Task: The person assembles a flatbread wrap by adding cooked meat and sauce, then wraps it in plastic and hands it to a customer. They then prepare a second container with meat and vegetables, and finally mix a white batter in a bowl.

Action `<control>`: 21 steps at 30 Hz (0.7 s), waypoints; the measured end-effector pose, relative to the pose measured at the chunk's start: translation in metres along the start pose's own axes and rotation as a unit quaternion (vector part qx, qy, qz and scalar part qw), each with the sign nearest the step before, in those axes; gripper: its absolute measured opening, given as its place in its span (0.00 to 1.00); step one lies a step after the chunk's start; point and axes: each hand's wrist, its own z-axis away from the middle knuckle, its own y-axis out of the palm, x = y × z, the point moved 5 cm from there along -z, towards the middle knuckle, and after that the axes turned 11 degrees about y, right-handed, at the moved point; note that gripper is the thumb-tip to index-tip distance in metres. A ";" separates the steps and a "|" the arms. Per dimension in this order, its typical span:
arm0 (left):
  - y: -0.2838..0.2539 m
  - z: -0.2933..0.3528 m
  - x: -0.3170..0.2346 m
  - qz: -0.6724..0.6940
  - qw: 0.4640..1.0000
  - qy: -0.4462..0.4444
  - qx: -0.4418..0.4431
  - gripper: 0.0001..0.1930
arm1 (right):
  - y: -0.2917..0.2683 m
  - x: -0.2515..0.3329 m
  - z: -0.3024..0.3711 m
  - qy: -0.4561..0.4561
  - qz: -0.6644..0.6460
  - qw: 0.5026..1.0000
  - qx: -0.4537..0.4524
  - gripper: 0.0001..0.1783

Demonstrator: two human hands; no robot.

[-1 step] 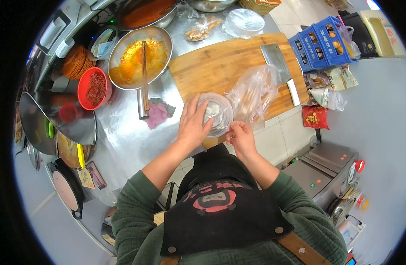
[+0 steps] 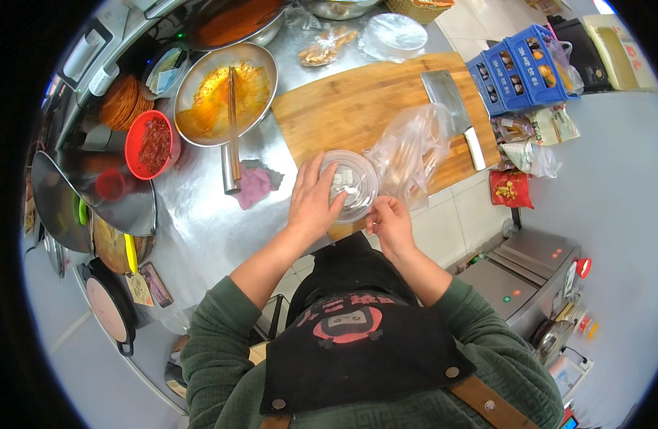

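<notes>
A round clear plastic tub (image 2: 362, 187) with something whitish and grey inside sits at the cutting board's near edge. My left hand (image 2: 313, 199) rests on its left side, fingers stretched along the rim and thumb over the top. At the tub's near right rim is my right hand (image 2: 393, 227), its fingers curled together in a pinch; what they grip is too small to make out. Just beyond the right hand lies a crumpled clear plastic bag (image 2: 415, 146) with pale contents. Both touch the wooden cutting board (image 2: 336, 100), where a cleaver (image 2: 447, 100) with a white handle lies farther right.
Left of the board, a steel pan (image 2: 254, 121) with orange-yellow residue holds chopsticks across it. Beside it are a red bowl (image 2: 139, 143) of dark red food and a purple cloth (image 2: 254, 191). Blue crates (image 2: 511, 68) stand beyond the board on the right.
</notes>
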 end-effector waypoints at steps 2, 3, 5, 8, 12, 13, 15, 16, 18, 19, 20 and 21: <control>0.002 -0.001 -0.003 -0.012 1.000 0.015 0.002 0.31 | -0.002 -0.004 0.001 -0.001 0.003 1.000 -0.009 0.07; 0.003 0.000 -0.003 -0.014 1.000 0.017 0.006 0.31 | -0.003 -0.006 0.001 0.002 -0.003 1.000 -0.011 0.06; 0.004 0.001 -0.003 -0.020 1.000 0.018 0.014 0.32 | -0.005 -0.008 -0.001 0.002 0.010 1.000 -0.013 0.07; 0.001 0.000 -0.001 -0.037 0.999 0.022 0.021 0.31 | -0.007 -0.012 -0.009 0.002 0.002 1.000 0.003 0.07; 0.001 -0.011 -0.004 -0.084 0.991 0.086 0.054 0.29 | -0.012 -0.018 -0.014 0.017 -0.023 0.999 0.015 0.06; 0.001 -0.015 -0.006 -0.100 0.987 0.111 0.064 0.29 | -0.013 -0.018 -0.015 0.022 -0.022 0.999 0.016 0.06; 0.008 -0.022 -0.013 -0.123 0.969 0.186 0.104 0.30 | -0.013 -0.018 -0.016 0.028 -0.024 0.999 0.031 0.06; 0.011 -0.024 -0.017 -0.135 0.958 0.224 0.120 0.30 | -0.014 -0.018 -0.017 0.034 -0.012 0.999 0.026 0.07; 0.012 -0.027 -0.019 -0.082 0.962 0.225 0.132 0.34 | -0.014 -0.017 -0.019 0.038 -0.004 0.999 0.039 0.08; 0.012 -0.028 -0.019 -0.058 0.963 0.227 0.135 0.35 | -0.014 -0.018 -0.021 0.038 0.006 0.998 0.047 0.07; 0.014 -0.028 -0.018 -0.069 0.962 0.216 0.151 0.40 | -0.014 -0.019 -0.022 0.041 0.009 0.998 0.050 0.07; 0.013 -0.028 -0.019 -0.070 0.960 0.225 0.149 0.40 | -0.016 -0.022 -0.023 0.053 0.010 0.998 0.045 0.07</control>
